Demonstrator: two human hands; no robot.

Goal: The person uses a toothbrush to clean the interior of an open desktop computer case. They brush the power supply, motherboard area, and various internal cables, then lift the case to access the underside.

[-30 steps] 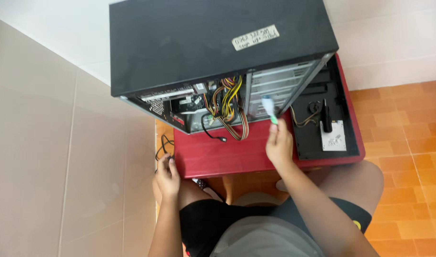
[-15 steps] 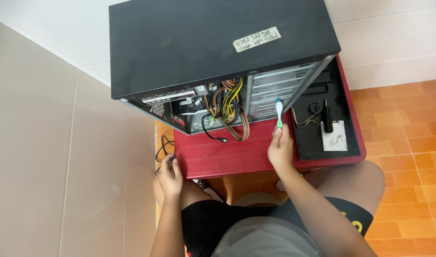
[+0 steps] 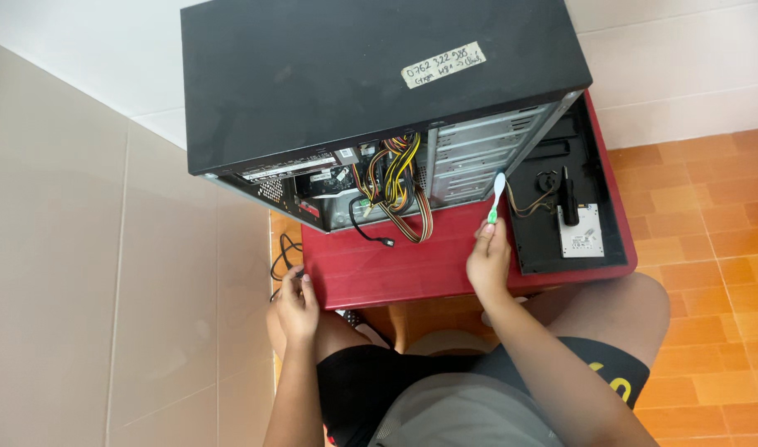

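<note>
1. The right hand pinches the green handle end of a toothbrush, thumb and fingers closed around it, with the white head pointing away toward the open side of the computer case. The brush tip sits just at the near edge of the metal drive cage. A light grip near the handle's end suits dusting; a shorter hold would likely give more control inside the cage.

2. The case stands on a red table, its open side facing the person. The bundle of yellow, black and red power cables hangs out to the left of the brush. Short strokes that stay clear of these wires should avoid snagging a connector.

3. The left hand rests at the near left corner of the table, fingers loosely curled and touching the edge, close to a black cord trailing down there. It holds nothing that I can make out. Bracing the case with it would probably steady things while brushing.

4. To the right lies the removed black side panel, flat on the table, carrying a small silver drive and a dark screwdriver-like tool. Dust is best swept outward, away from those parts.
</note>
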